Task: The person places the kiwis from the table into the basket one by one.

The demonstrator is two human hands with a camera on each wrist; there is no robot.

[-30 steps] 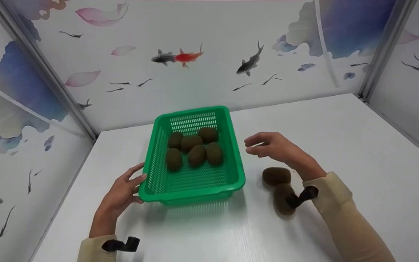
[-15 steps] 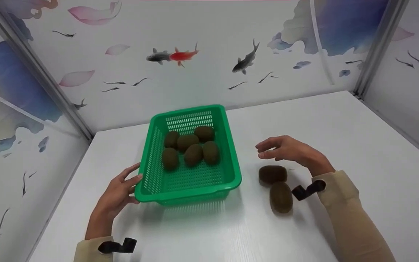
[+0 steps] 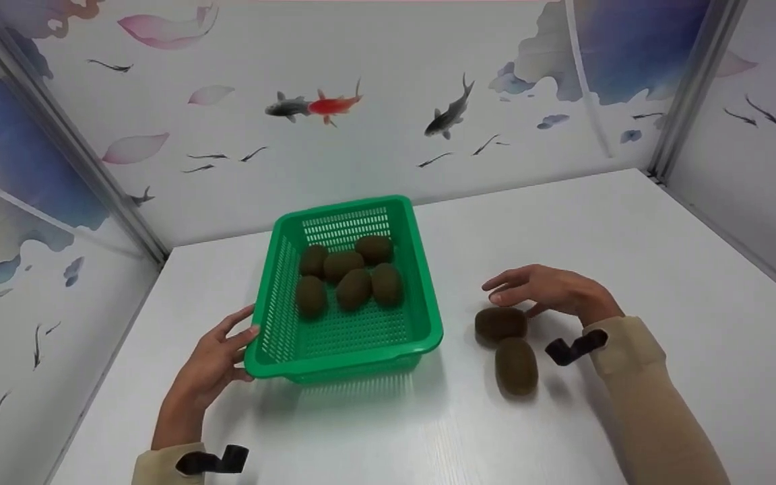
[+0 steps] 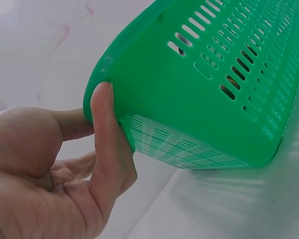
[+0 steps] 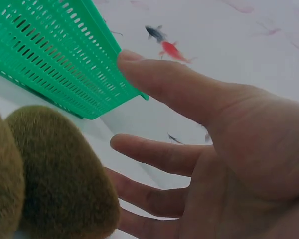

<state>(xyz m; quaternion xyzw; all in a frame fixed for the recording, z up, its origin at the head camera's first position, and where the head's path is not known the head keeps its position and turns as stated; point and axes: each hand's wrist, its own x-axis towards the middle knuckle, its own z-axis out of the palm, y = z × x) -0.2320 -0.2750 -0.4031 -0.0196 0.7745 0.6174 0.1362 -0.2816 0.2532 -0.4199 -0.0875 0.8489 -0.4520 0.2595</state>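
Observation:
My left hand (image 3: 209,364) pinches the near left rim of a green plastic basket (image 3: 344,364) between thumb and fingers, as the left wrist view shows up close. Several brown, fuzzy kiwis (image 3: 354,289) lie in the basket's far half. Two more sit on the table to its right: the farther kiwi (image 3: 500,326) lies sideways, and the nearer kiwi (image 3: 516,367) points toward me, touching it. My right hand (image 3: 553,293) hovers just behind the farther kiwi, fingers spread and relaxed. In the right wrist view its lower fingers are partly hidden behind that kiwi (image 5: 60,174).
A white table (image 3: 442,431) carries everything. White wall panels (image 3: 361,155) painted with fish and petals stand at the back and both sides, joined by metal posts (image 3: 698,94). The basket is close to the back panel.
My right hand has moved away from the basket's right side, rightward and down to the farther loose kiwi. The left hand keeps its hold on the rim. The head view has shifted slightly.

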